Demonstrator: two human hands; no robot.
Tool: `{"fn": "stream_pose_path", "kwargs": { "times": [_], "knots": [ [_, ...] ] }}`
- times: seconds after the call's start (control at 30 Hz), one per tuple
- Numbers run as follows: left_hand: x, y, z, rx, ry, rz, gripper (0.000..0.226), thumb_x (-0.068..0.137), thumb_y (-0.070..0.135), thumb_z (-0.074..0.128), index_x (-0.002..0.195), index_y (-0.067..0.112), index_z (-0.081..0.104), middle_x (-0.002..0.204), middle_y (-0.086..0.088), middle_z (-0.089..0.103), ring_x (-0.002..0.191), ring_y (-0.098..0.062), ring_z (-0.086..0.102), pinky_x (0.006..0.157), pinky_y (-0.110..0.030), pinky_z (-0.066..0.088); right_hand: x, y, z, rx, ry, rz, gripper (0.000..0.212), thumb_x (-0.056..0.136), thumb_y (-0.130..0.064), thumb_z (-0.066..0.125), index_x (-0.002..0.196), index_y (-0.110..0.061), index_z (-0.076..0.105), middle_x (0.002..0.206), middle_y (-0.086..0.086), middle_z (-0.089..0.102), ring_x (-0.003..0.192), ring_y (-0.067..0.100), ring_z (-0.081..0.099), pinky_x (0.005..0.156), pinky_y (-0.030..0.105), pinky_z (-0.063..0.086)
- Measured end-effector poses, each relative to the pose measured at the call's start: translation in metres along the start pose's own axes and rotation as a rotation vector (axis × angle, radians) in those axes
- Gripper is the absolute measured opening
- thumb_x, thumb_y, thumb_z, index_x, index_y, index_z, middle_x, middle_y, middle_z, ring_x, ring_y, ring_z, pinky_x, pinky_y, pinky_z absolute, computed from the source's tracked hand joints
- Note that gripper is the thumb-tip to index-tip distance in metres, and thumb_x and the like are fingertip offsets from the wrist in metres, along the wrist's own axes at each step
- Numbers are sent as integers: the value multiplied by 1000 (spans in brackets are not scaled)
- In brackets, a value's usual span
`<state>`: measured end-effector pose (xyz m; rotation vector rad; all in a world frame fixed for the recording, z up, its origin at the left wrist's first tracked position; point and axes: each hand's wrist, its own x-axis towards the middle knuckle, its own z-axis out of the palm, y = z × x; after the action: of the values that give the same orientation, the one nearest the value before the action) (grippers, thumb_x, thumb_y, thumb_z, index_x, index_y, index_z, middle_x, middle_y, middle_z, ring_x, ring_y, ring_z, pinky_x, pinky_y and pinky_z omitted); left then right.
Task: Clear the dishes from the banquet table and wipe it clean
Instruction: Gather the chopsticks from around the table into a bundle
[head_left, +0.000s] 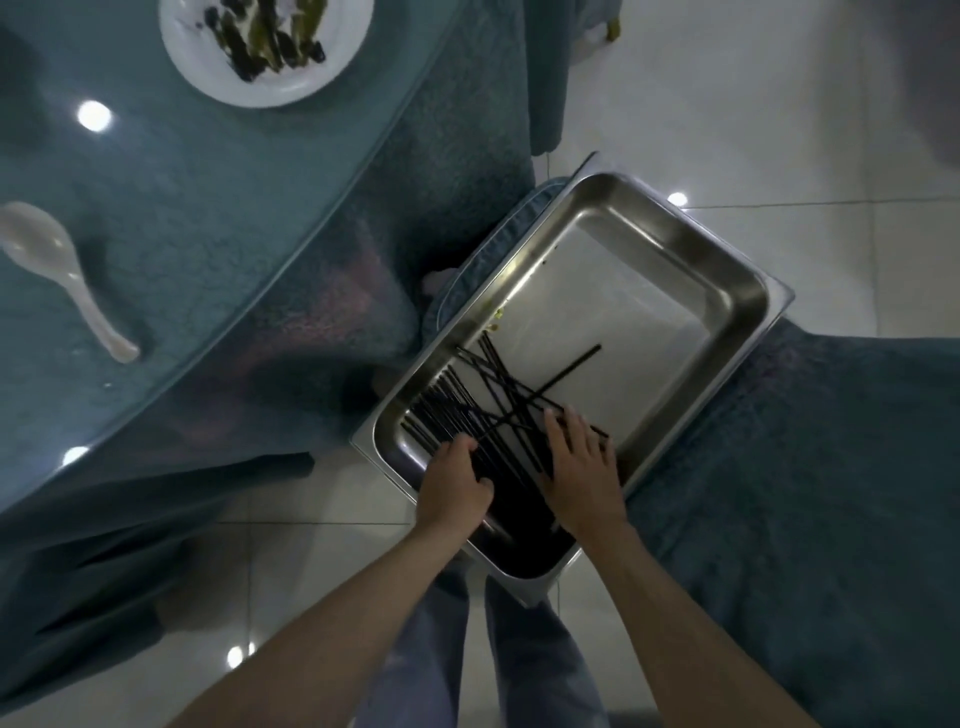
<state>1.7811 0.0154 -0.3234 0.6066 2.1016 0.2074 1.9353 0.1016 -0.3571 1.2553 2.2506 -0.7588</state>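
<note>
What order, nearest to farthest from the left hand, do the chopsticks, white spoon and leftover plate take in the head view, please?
1. chopsticks, in the steel pan, gripped by the left hand.
2. white spoon, on the table, leftward.
3. leftover plate, at the table's far side.

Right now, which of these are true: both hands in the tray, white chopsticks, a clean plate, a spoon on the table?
Both hands, left hand and right hand, are in the steel tray: true.
The chopsticks are white: false, they are black.
The plate is clean: false, it holds food scraps.
A white spoon lies on the table: true.
</note>
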Motion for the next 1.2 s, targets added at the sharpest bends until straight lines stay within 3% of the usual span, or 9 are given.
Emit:
{"fn": "stream_pose_path", "kwargs": {
  "times": [0.13,0.3,0.4,0.5,0.63,0.8,0.9,1.03,1.2],
  "knots": [
    [20,0,-20,433,91,391,61,90,10,71,144,21,46,138,1,50,125,-19,50,102,-35,49,10,-6,2,-96,76,65,90,83,-30,80,158,-14,34,152,14,46,136,33,49,107,56,44],
    [57,33,-38,651,171,672,74,90,24,73,154,16,36,158,-9,34,147,-28,33,123,-44,30,20,2,-1,-95,144,-17,66,81,-14,76,143,-15,51,127,9,60,114,30,58,85,45,51],
    [88,63,-33,789,56,669,104,89,50,74,163,11,13,171,-13,11,159,-29,8,129,-52,9,22,7,-4,-80,140,-55,61,82,-11,74,139,-18,53,126,7,60,112,29,58,81,43,50],
    [109,77,-17,915,-57,631,118,84,61,74,164,7,6,172,-11,6,160,-29,2,128,-56,0,22,14,-6,-57,88,-81,62,83,-12,74,141,-19,52,133,7,58,116,30,57,86,43,51],
    [114,70,-12,905,-170,712,100,88,25,78,165,15,14,172,-11,3,159,-30,6,129,-52,6,21,21,-12,-25,159,-80,53,83,-15,70,134,-17,57,133,8,58,117,32,58,88,44,51],
    [104,50,-24,989,-214,780,102,88,-10,65,166,31,13,173,-10,-4,159,-32,3,127,-56,14,30,28,-23,-10,241,33,80,82,-16,72,154,-24,39,161,12,35,150,34,32,115,55,36],
    [96,43,-30,1094,-169,814,101,87,-6,68,165,31,14,172,-13,2,157,-32,12,124,-61,21,38,30,-24,-25,101,86,81,91,-28,68,160,-28,26,168,11,21,157,32,17,122,59,22],
    [90,23,-28,1158,-62,861,86,76,6,81,151,26,44,153,-12,42,137,-31,46,112,-59,38,29,20,-15,-69,73,78,47,84,-22,73,128,-16,60,138,13,55,124,36,54,97,51,45],
    [74,-1,-31,1124,-49,840,61,79,7,78,134,23,57,135,-5,56,124,-29,55,107,-54,41,4,-4,4,22,-89,27,28,96,-15,58,123,-19,54,127,5,54,115,27,57,93,41,46]
  ]
}}
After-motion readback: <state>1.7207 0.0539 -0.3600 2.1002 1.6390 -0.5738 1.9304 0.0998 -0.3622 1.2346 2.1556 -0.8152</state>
